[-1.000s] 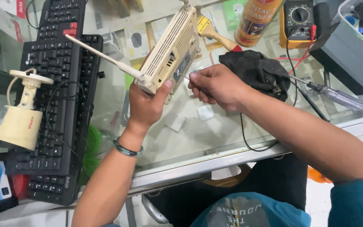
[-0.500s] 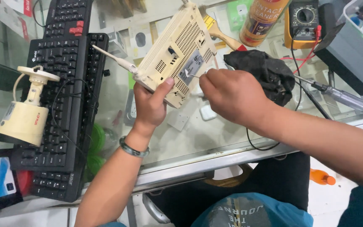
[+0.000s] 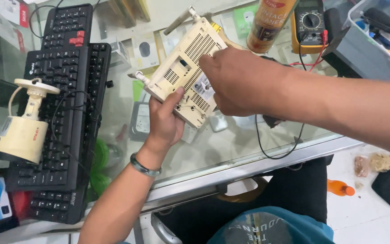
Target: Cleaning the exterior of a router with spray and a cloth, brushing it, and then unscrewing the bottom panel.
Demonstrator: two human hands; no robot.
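The left hand [image 3: 165, 122] grips a cream-coloured router [image 3: 187, 72] from below, its fingers wrapped round the lower edge and the thumb pressed flat on the vented underside, so the device hangs tilted above the glass table [image 3: 231, 149] rather than resting on it. Two stubby antennas stick out past the fingers, one up and away, one toward the thumb side. The right hand [image 3: 242, 81] lies across the router's far end, its fingers curled and pressed against the casing just beside the pale label; whether they pinch anything small cannot be told, as the knuckles hide the fingertips. A dark bracelet [image 3: 144, 166] circles the left wrist.

Well beyond the left fingers, two black keyboards [image 3: 64, 113] lie on the table, with a cream security camera [image 3: 21, 131] resting on top of them. Past the right fingers stand a spray can [image 3: 269, 20] and a yellow multimeter [image 3: 310, 22], with a black cable [image 3: 271, 151] looping across the glass beneath the forearm.
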